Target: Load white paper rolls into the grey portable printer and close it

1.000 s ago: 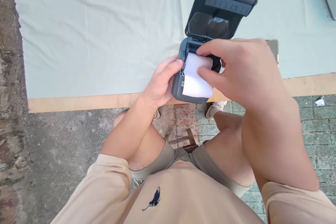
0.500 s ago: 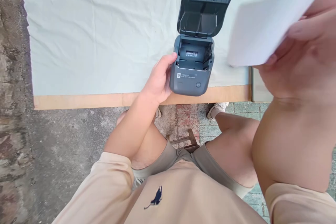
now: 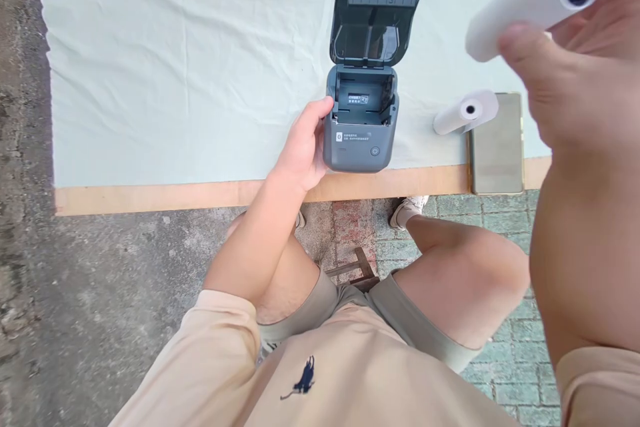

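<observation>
Bright, even daylight with soft shadows; near right hand blurred, edges slightly stretched.

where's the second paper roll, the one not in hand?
The spare paper roll lies on the pale cloth near the table's front edge, right of the open printer and touching the upper left corner of the phone.

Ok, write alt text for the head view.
A right hand holds a white paper roll raised above a small grey printer, lid open and compartment empty, steadied by the left hand on a cloth-covered table.
</observation>
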Motion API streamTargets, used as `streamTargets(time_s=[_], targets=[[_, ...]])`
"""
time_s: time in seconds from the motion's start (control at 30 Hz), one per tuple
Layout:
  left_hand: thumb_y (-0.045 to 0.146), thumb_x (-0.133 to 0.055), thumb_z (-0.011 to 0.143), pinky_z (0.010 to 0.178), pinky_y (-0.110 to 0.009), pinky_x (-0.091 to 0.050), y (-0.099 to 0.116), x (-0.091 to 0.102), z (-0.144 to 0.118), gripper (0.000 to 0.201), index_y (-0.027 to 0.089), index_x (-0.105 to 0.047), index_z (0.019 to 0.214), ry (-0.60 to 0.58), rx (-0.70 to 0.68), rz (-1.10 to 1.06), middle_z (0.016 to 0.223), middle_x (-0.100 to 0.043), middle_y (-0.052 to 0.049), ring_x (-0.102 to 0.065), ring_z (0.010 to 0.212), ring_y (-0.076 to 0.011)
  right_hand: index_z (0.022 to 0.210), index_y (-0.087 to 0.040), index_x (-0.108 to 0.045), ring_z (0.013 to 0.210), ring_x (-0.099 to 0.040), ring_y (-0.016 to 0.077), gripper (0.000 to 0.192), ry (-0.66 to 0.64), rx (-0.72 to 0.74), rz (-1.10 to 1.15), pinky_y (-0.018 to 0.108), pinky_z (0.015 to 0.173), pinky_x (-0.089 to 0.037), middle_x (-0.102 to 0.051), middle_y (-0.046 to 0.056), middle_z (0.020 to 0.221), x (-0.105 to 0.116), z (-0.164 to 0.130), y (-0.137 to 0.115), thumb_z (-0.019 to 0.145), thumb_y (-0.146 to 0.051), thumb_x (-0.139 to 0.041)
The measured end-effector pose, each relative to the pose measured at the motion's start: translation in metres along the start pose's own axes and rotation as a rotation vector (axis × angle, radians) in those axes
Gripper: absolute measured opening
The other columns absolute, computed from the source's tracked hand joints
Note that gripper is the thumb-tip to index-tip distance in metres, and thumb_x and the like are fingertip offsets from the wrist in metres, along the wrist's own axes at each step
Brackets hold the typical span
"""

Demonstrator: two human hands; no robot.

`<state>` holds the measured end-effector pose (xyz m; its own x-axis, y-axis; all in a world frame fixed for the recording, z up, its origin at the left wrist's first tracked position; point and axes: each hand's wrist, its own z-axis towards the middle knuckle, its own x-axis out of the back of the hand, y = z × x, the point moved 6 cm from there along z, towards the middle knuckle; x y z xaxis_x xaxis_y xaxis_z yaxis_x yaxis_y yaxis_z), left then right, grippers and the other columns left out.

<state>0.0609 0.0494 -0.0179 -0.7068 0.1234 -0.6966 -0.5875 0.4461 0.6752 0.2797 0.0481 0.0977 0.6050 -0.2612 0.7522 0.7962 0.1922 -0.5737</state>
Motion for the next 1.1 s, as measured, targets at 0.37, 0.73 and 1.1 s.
streamTargets(time_s=[0.37,0.73,1.1], targets=[[0.038,-0.043,0.092,0.091,-0.03,-0.055,-0.001,0.003,0.0,0.029,0.017,-0.062,0.083,-0.026,-0.019,0.041,0.085,-0.069,-0.001,-0.065,0.106,-0.0186,0.117,-0.026,-0.055,0.091,-0.059,0.0233,0.046,-0.502,-0.409,-0.433,0.039,0.068,-0.044,-0.061,0.008,0.115,-0.051,0.025,0.029,0.073,-0.029,-0.066],[0.039,-0.041,0.092,0.09,-0.027,-0.055,0.0,0.003,0.001,0.032,0.018,-0.06,0.077,-0.041,-0.033,0.04,0.085,-0.068,-0.001,-0.066,0.103,-0.0179,0.115,-0.026,-0.052,0.11,-0.057,0.0254,0.06,-0.276,-0.339,-0.338,0.04,0.086,-0.045,-0.06,0.009,0.121,-0.023,-0.038,0.051,0.061,-0.03,-0.078],[0.04,-0.046,0.089,0.085,-0.028,-0.057,-0.004,-0.001,0.0,0.026,0.019,-0.06,0.081,-0.008,0.008,0.042,0.094,-0.069,-0.002,-0.064,0.109,-0.0203,0.095,-0.026,-0.058,0.074,-0.057,0.0202,0.033,0.185,-0.074,0.237,0.035,0.063,-0.041,-0.062,0.005,0.084,-0.023,-0.039,0.051,0.067,-0.036,-0.073]])
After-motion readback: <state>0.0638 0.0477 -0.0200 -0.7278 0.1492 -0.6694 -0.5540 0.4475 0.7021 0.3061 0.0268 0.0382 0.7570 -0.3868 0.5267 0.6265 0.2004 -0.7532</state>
